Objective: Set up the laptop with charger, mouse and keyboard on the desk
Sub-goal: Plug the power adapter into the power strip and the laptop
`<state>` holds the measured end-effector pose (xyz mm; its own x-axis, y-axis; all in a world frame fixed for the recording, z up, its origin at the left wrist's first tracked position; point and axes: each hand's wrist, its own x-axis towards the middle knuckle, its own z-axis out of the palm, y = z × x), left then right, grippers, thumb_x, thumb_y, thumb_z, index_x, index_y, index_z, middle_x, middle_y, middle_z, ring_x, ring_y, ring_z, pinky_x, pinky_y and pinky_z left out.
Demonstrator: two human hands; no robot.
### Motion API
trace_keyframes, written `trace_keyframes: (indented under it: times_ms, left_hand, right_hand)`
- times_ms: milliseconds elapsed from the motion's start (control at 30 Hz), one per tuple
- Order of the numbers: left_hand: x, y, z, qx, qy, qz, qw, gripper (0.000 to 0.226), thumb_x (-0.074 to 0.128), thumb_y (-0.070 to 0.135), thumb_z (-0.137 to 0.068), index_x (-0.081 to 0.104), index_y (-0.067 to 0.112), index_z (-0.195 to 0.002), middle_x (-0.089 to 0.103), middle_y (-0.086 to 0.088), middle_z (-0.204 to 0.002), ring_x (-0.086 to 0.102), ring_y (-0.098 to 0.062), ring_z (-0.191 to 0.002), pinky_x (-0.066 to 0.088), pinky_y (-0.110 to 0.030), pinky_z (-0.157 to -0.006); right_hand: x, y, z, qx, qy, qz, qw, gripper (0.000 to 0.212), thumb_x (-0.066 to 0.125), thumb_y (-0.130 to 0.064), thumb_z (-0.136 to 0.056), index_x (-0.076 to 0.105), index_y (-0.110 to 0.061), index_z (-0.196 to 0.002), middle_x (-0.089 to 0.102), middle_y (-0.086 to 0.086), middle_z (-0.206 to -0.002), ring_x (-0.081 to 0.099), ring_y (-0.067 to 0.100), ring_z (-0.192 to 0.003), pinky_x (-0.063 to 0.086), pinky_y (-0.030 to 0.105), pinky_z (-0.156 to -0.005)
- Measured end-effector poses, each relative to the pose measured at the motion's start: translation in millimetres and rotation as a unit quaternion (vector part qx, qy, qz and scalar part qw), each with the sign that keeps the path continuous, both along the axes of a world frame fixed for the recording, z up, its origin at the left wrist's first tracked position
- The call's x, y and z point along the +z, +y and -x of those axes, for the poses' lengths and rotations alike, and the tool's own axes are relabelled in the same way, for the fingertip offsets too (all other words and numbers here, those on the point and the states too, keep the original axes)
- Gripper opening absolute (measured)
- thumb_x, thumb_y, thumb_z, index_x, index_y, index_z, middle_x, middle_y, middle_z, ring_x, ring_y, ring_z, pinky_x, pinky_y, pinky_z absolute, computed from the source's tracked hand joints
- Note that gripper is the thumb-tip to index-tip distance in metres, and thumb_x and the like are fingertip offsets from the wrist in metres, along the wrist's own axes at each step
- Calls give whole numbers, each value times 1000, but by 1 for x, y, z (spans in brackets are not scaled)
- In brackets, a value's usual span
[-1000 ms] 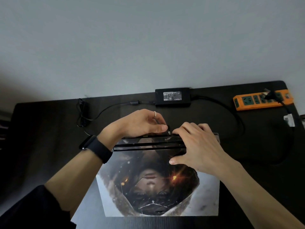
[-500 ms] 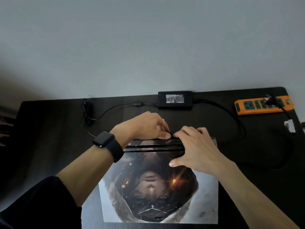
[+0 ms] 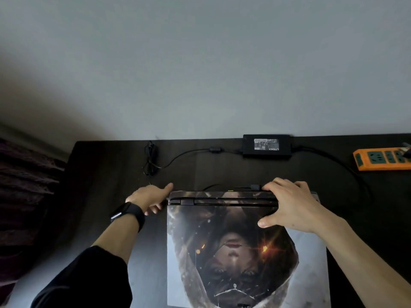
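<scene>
A closed laptop [image 3: 244,252] with a printed picture on its lid lies on the dark desk [image 3: 106,174]. The black charger brick [image 3: 266,146] sits at the desk's back edge, and its thin cable [image 3: 186,153] loops left. The charger plug [image 3: 255,186] sits at the laptop's rear edge. My right hand [image 3: 291,206] grips the laptop's back right part, fingers curled over the rear edge and thumb on the lid. My left hand [image 3: 149,196] hovers beside the laptop's back left corner, fingers loose and holding nothing. No mouse or keyboard is in view.
An orange power strip [image 3: 382,158] lies at the back right with a plug in it, and a thick black cable [image 3: 347,174] runs from the brick toward it. A bundled coil of cable [image 3: 150,158] lies at the back left. The wall stands directly behind the desk.
My left hand has let go of the plug at the laptop's rear and moved left, off the laptop. The right hand stays on the back edge. The view has shifted left.
</scene>
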<state>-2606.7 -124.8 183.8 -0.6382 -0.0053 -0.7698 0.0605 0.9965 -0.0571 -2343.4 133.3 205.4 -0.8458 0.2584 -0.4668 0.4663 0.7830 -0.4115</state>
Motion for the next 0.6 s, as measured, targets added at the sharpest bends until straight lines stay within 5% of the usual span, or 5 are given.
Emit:
trace_keyframes:
  times_ms: [133, 300, 367, 500, 600]
  left_hand:
    - [-24, 8, 0, 209, -72, -171, 960, 45, 65, 51, -88, 66, 6, -90, 56, -7, -60, 48, -18, -43, 38, -24, -55]
    - [-32, 31, 11, 402, -49, -340, 849, 22, 63, 35, -94, 60, 14, -97, 76, -7, -72, 67, -23, -66, 52, -34, -72]
    - [-34, 36, 14, 400, -45, -360, 842, 27, 62, 43, -93, 63, 18, -101, 78, -3, -80, 66, -21, -78, 49, -33, -81]
    - [-34, 43, 4, 367, -63, -350, 860, 23, 55, 35, -98, 61, 15, -106, 76, 1, -84, 65, -17, -80, 41, -26, -58]
    - [-44, 50, -11, 306, -25, -361, 880, 27, 62, 29, -95, 62, 5, -106, 72, -10, -100, 65, -26, -92, 54, -37, -78]
  right_hand:
    - [-2, -1, 4, 0, -3, 0, 1000, 89, 70, -74, -62, 47, -31, -137, 45, -19, -117, 45, 7, -116, 26, 39, -110]
    - [-8, 2, 11, -8, -25, 6, 1000, 89, 75, -69, -62, 50, -29, -137, 46, -17, -115, 47, 9, -111, 31, 39, -104]
    - [-12, 3, 15, -23, -41, 15, 999, 86, 79, -65, -62, 51, -29, -135, 50, -14, -117, 47, 11, -108, 32, 36, -96]
    - [-23, 6, 23, -50, -76, 39, 995, 85, 84, -60, -63, 54, -30, -137, 55, -8, -125, 53, 20, -115, 31, 33, -88]
    - [-32, 8, 25, -63, -73, 50, 994, 96, 85, -60, -62, 48, -29, -145, 52, -6, -136, 43, 21, -132, 35, 39, -98]
